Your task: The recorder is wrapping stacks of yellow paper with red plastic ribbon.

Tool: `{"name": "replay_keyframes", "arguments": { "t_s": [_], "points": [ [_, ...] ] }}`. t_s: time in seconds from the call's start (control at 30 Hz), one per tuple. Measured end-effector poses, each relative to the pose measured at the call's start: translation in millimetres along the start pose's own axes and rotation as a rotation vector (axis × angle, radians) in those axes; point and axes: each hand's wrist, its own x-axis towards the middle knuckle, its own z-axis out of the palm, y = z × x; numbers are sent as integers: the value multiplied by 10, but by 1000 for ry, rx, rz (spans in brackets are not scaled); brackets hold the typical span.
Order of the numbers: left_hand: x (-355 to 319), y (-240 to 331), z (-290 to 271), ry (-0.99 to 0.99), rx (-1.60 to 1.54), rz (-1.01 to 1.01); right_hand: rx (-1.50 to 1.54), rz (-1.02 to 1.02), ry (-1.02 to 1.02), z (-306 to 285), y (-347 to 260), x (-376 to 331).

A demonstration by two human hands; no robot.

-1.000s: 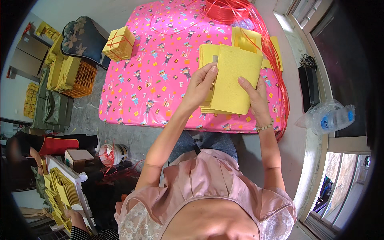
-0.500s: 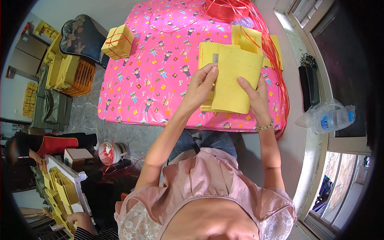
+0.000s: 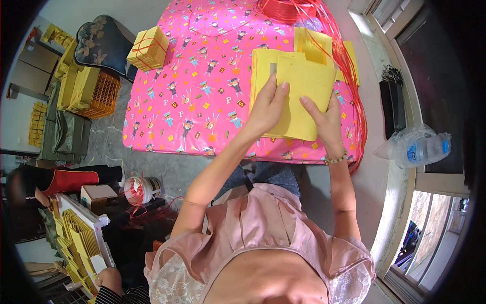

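A sheaf of yellow paper sheets is held over the near right part of the pink-covered table. My left hand grips its left edge, thumb on top and the other fingers mostly hidden behind. At the right edge, my right hand has its thumb on the front face and its fingers round the back. Just behind the sheaf lies another stack of yellow paper, partly covered by it. A small grey patch shows beside my left fingertips.
Yellow paper pieces and red plastic strands lie at the table's right side, near a red coil. A tied yellow bundle sits at the far left corner. Lower left, another person's hand is by a tray of folded yellow paper.
My left hand has shifted right, and its thumb now lies over the face of the sheaf. The sheaf has moved slightly and rests closer against the stack behind. My right hand keeps its grip.
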Motion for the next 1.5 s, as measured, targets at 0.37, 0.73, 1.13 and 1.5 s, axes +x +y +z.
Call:
{"name": "replay_keyframes", "arguments": {
  "t_s": [0.37,0.73,1.13,1.5],
  "points": [
    [-199,22,218,62,145,162,-50,-26,-10,-112,-102,-222],
    [-235,11,228,80,177,143,-8,-32,78,-157,-89,-244],
    [-218,-55,204,13,26,12,-19,-47,134,-364,-4,-153],
    [-147,-59,359,-134,-124,-46,-104,73,61,-606,-82,-476]
  ]
}}
